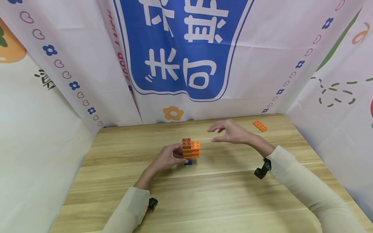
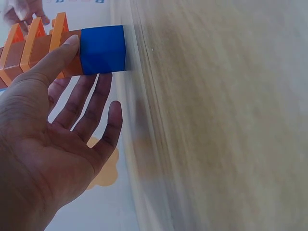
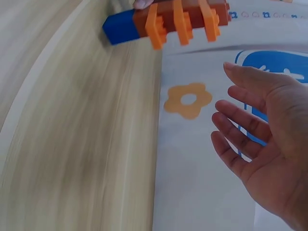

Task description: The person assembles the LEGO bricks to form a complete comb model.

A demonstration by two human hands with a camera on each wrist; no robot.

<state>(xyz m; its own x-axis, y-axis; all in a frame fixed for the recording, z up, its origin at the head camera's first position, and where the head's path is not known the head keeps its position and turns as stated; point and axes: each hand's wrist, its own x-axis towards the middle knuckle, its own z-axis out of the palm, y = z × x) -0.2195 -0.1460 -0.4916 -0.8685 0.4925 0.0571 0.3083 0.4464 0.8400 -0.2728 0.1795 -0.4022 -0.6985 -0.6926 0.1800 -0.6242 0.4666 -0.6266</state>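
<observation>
A tower of toy building bricks (image 1: 186,147) stands upright on the table, built of brown bricks and thin orange plates over a blue brick (image 2: 102,49) at its foot. The orange plates (image 3: 183,24) jut out to one side of it, with gaps between them. My left hand (image 1: 167,157) holds the tower low down from the left, thumb across the lower bricks and the fingers behind. To the right of the tower, my right hand (image 1: 231,132) hovers apart from it, thumb and fingers spread with nothing between them.
A loose orange plate brick (image 1: 260,126) lies at the back right of the wooden table (image 1: 204,200). Printed cloth (image 1: 247,74) hangs behind the table and along both sides. Each wrist carries a small black camera (image 1: 263,169).
</observation>
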